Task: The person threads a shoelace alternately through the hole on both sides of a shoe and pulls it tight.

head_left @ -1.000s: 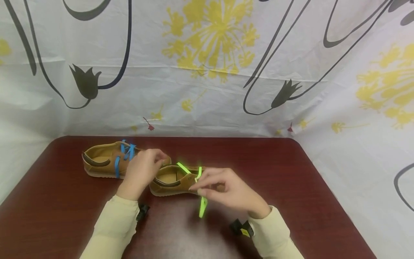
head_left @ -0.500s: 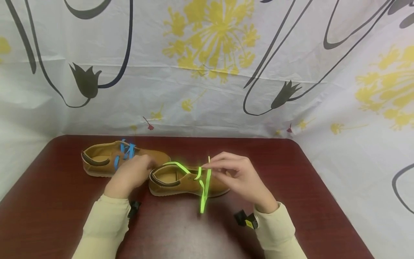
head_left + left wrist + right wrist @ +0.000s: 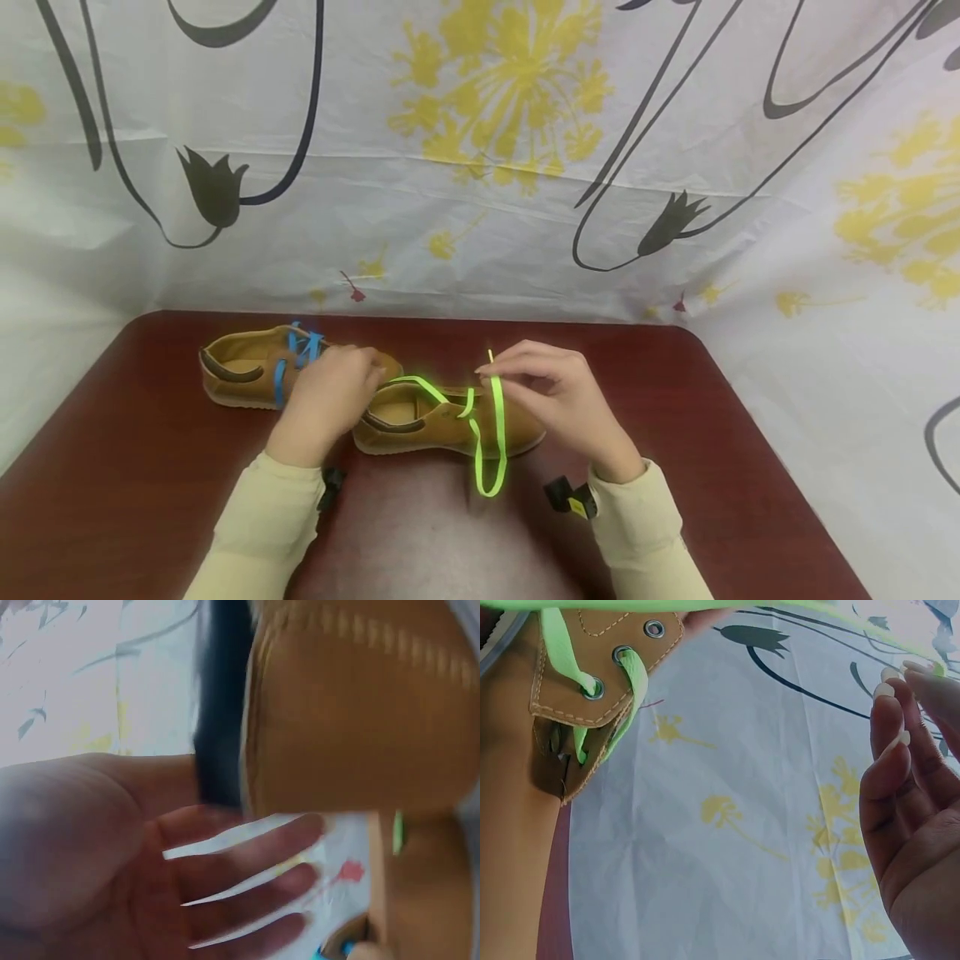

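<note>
A tan shoe with a neon green shoelace (image 3: 501, 417) lies on the table, toe to the right. My right hand (image 3: 558, 396) pinches the lace above the toe; the lace hangs in a loop on the near side. In the right wrist view the green lace (image 3: 559, 649) threads metal eyelets of the tan shoe (image 3: 622, 690). My left hand (image 3: 330, 404) is by the shoe's heel. In the left wrist view, the heel (image 3: 352, 720) hides the left thumb and index fingertips, while the other fingers (image 3: 247, 892) extend loosely. Whether they grip the shoe is hidden.
A second tan shoe (image 3: 240, 367) with blue laces (image 3: 306, 346) lies behind and to the left, partly covered by my left hand. The dark red table (image 3: 622, 367) backs onto a white patterned cloth (image 3: 360, 208).
My right hand has moved up and right from beside the eyelets with the lace, leaving a wider hanging loop. My left hand dipped toward the heel, then came slightly back up.
</note>
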Tool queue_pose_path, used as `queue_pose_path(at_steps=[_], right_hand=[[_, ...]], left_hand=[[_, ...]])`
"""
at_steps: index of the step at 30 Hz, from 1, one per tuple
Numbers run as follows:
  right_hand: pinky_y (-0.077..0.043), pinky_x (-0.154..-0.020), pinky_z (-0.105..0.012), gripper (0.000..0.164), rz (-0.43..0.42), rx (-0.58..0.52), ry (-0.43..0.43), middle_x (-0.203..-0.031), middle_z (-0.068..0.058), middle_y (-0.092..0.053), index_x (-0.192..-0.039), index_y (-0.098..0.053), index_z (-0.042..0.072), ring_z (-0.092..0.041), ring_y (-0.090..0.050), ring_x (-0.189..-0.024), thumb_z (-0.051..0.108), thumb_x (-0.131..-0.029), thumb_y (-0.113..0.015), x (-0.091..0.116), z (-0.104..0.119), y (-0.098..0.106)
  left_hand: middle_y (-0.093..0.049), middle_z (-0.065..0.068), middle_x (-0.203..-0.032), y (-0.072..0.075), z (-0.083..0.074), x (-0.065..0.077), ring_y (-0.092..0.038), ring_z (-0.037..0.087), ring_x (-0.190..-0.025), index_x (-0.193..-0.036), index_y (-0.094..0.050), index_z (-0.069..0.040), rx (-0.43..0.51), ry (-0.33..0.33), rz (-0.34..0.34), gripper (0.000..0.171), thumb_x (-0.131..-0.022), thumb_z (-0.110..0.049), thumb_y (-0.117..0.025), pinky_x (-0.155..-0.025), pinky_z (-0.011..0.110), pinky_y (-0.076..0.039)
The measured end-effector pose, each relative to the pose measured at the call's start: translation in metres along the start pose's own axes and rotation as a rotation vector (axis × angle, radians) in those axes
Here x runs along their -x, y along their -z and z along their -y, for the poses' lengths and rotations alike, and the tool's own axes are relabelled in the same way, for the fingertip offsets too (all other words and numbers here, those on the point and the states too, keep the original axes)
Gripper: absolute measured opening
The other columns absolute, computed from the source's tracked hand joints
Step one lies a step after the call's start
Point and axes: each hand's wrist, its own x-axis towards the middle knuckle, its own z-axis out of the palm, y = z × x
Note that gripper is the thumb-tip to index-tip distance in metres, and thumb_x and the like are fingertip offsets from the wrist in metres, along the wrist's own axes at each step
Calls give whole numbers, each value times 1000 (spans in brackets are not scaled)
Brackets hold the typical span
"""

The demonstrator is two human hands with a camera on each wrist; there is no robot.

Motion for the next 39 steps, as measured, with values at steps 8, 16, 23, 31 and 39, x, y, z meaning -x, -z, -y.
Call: queue_pose_path(at_steps=[8,16,23,31,39], right_hand=[[-52,-73,-21,18,19,-23,-93,-99,-4,-75,-106,-80,7,-9,-66,-90,0,-91,-73,-7,-11,-3],[-48,-65,-22,16,-13,-33,-186,-95,-6,-67,-106,-79,3,-10,-56,-80,3,-92,-72,-15,-20,-8],[-51,-63,-22,15,-73,1,-282,-100,-3,-68,-104,-81,11,-11,-59,-71,6,-92,-73,-23,-30,-12],[-47,-59,-19,13,-150,-85,-447,-96,-9,-78,-102,-81,9,-9,-61,-73,10,-90,-76,-26,-44,-23],[-57,-74,-24,13,-78,-189,-617,-97,-7,-79,-102,-81,10,-10,-71,-85,15,-91,-75,-19,-65,-38]], left_hand=[[-75,5,-98,-38,-44,-10,-69,22,-91,-101,-77,-10,132,-187,-228,12,-96,-19,-70,-77,38,-58],[-76,-3,-97,-50,-45,-12,-71,17,-94,-99,-79,-16,174,-216,-124,14,-89,-26,-79,-81,36,-58],[-76,-7,-94,-45,-33,-15,-71,12,-89,-99,-79,-19,118,-312,-25,14,-87,-27,-81,-80,33,-58],[-76,-7,-93,-45,-27,-15,-71,10,-84,-99,-79,-19,74,-403,-102,10,-93,-25,-74,-76,31,-58],[-74,-6,-92,-48,-28,-15,-70,12,-82,-103,-76,-17,56,-402,-114,12,-99,-22,-66,-75,32,-57]])
